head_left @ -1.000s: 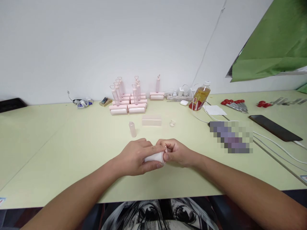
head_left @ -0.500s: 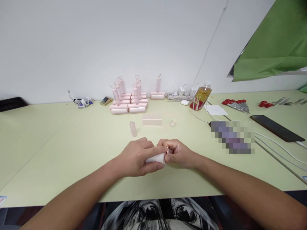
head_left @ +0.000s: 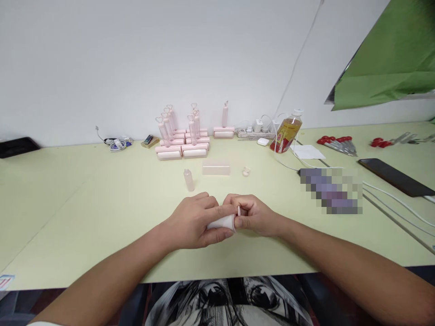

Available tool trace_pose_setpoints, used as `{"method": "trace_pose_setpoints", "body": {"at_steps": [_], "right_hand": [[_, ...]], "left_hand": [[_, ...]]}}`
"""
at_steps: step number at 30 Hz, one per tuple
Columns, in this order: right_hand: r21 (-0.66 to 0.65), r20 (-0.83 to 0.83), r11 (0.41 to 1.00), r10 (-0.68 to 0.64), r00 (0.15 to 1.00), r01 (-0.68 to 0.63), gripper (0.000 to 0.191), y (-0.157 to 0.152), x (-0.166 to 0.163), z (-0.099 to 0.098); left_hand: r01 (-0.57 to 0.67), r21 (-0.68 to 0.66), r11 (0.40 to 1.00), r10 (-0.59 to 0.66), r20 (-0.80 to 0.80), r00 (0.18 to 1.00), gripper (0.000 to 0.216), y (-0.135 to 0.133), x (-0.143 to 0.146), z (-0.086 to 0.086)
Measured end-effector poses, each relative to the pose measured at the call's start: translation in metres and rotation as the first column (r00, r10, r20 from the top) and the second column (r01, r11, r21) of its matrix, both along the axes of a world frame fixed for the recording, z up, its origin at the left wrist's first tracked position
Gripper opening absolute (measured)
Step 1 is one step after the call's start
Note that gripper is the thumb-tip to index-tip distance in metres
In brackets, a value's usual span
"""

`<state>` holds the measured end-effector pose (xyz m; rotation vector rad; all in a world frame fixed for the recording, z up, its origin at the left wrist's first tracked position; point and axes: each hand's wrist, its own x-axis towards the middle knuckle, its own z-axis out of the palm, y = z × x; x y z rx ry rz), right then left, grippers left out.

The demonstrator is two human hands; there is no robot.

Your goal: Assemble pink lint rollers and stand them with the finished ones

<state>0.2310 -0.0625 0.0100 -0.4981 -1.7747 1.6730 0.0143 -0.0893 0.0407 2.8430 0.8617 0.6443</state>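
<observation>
In my left hand (head_left: 195,222) is a white lint-roller roll (head_left: 220,222), lying sideways near the table's front edge with my fingers wrapped round it. My right hand (head_left: 256,216) is closed at the roll's right end, pinching a small pale piece (head_left: 239,211); the fingers hide most of that piece. Beyond my hands, a pink translucent handle (head_left: 189,180) stands upright without a loop on top. A pink rectangular cover (head_left: 216,168) lies to its right, and farther right is a small pale heart-loop part (head_left: 246,171).
Several pink lint rollers with heart-loop handles (head_left: 170,154) stand along the wall. A power strip (head_left: 254,135), a drink bottle (head_left: 287,132), cables and a phone (head_left: 396,176) are at the right. Red-handled tools (head_left: 336,143) lie behind the phone.
My hands keep almost the same grip on the roll and the small piece, with a little more of that piece showing. The whole view has shifted slightly.
</observation>
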Motion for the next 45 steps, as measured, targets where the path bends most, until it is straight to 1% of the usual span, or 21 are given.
{"method": "trace_pose_setpoints", "body": {"at_steps": [4,9,12,16,18,20,22,24,26,29,32,34,35,37,41,43,45], "right_hand": [[0.016,-0.001,1.0,-0.005,1.0,0.005,0.043,0.001,0.0,0.0],[0.012,0.005,0.998,-0.058,0.998,0.058,0.043,0.001,0.0,-0.002],[-0.02,0.012,0.993,-0.112,0.994,0.113,0.044,0.004,0.0,-0.005],[-0.087,0.011,0.981,-0.176,0.984,0.176,0.043,0.009,0.001,-0.009],[-0.121,0.006,0.98,-0.158,0.987,0.158,0.046,0.01,0.0,-0.012],[-0.121,-0.001,0.983,-0.142,0.99,0.141,0.055,0.009,0.0,-0.014],[-0.056,0.019,0.984,-0.169,0.985,0.17,0.058,0.008,-0.001,-0.016],[0.06,0.066,0.971,-0.237,0.969,0.233,0.053,0.007,-0.002,-0.018],[0.194,0.121,0.941,-0.303,0.945,0.277,0.046,0.006,-0.001,-0.019],[0.373,0.181,0.881,-0.377,0.908,0.291,0.04,0.007,0.0,-0.02],[0.472,0.196,0.835,-0.412,0.89,0.282,0.037,0.006,0.0,-0.02],[0.496,0.213,0.825,-0.419,0.883,0.272,0.037,0.005,0.0,-0.019],[0.497,0.227,0.828,-0.414,0.882,0.261,0.037,0.005,0.0,-0.017],[0.477,0.266,0.852,-0.371,0.89,0.213,0.032,0.003,0.0,-0.014],[0.442,0.337,0.89,-0.279,0.899,0.111,0.02,0.001,0.002,-0.012],[0.405,0.327,0.907,-0.263,0.908,0.117,0.022,0.001,0.002,-0.014],[0.305,0.242,0.937,-0.251,0.937,0.172,0.032,0.003,0.001,-0.017]], "left_hand": [[-0.015,0.006,1.0,0.015,-0.004,1.0,0.046,0.0,0.0,0.0],[-0.054,-0.009,0.999,0.054,0.022,0.998,0.046,0.001,0.001,-0.001],[-0.096,-0.021,0.995,0.096,0.018,0.995,0.046,0.002,0.001,-0.002],[-0.193,-0.021,0.981,0.193,-0.001,0.981,0.048,0.005,0.001,-0.006],[-0.228,-0.04,0.973,0.228,-0.011,0.974,0.048,0.007,0.0,-0.008],[-0.244,-0.069,0.967,0.244,-0.014,0.97,0.048,0.009,0.0,-0.009],[-0.25,-0.085,0.964,0.25,-0.01,0.968,0.048,0.01,0.0,-0.01],[-0.254,-0.083,0.964,0.254,-0.003,0.967,0.047,0.01,0.001,-0.011],[-0.264,-0.072,0.962,0.266,0.012,0.964,0.045,0.009,0.001,-0.012],[-0.279,-0.057,0.959,0.281,0.028,0.959,0.045,0.009,0.001,-0.013],[-0.267,-0.057,0.962,0.268,0.016,0.963,0.046,0.01,0.001,-0.014],[-0.255,-0.058,0.965,0.256,0.003,0.967,0.046,0.011,0.001,-0.014],[-0.25,-0.056,0.967,0.251,0.0,0.968,0.047,0.011,0.0,-0.015],[-0.223,-0.054,0.973,0.223,-0.002,0.975,0.048,0.012,-0.002,-0.015],[-0.096,-0.093,0.991,0.093,-0.033,0.995,0.047,0.014,-0.006,-0.015],[-0.084,-0.126,0.988,0.081,-0.032,0.996,0.047,0.014,-0.007,-0.015],[-0.112,-0.191,0.975,0.121,0.036,0.992,0.046,0.014,-0.005,-0.016]]}}
